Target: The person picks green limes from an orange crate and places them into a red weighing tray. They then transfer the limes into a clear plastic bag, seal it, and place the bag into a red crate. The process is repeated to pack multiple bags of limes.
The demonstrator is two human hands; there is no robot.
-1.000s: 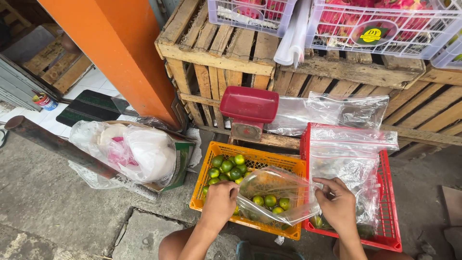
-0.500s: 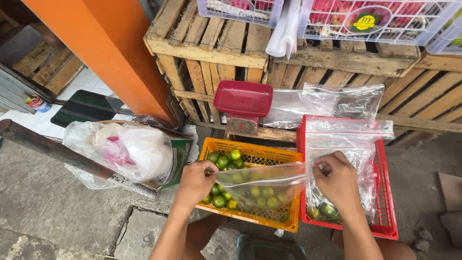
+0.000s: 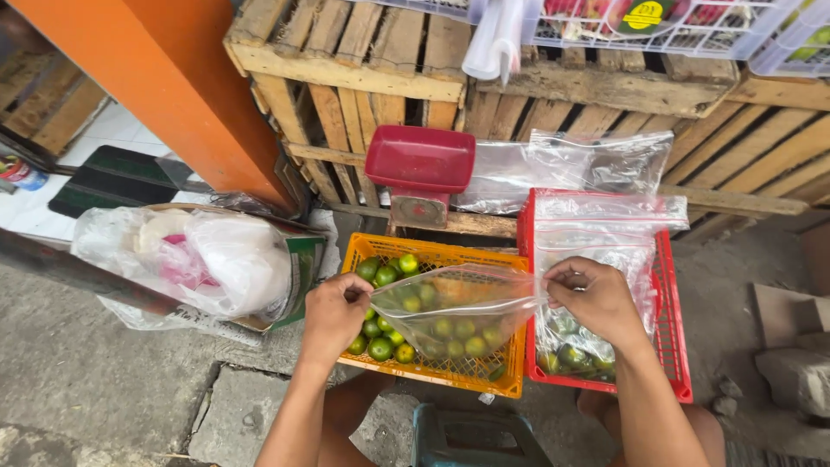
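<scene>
A clear plastic bag (image 3: 450, 316) with several small green limes in it is stretched between my hands above an orange basket (image 3: 484, 372). My left hand (image 3: 335, 310) pinches the bag's left edge and my right hand (image 3: 595, 298) pinches its right edge. More green limes (image 3: 385, 275) lie loose in the orange basket under the bag. Beside it on the right stands a red basket (image 3: 674, 346) holding clear bags (image 3: 605, 238) with some limes at the bottom.
A red kitchen scale (image 3: 419, 169) stands behind the orange basket against wooden crates (image 3: 346, 69). A cardboard box with white plastic bags (image 3: 207, 259) sits at left by an orange post (image 3: 164, 78). White wire baskets of fruit (image 3: 657, 22) rest on the crates. A stool (image 3: 471, 437) is below.
My hands have moved apart and pulled the bag's top edge taut, and the bag now hangs more over the orange basket than before.
</scene>
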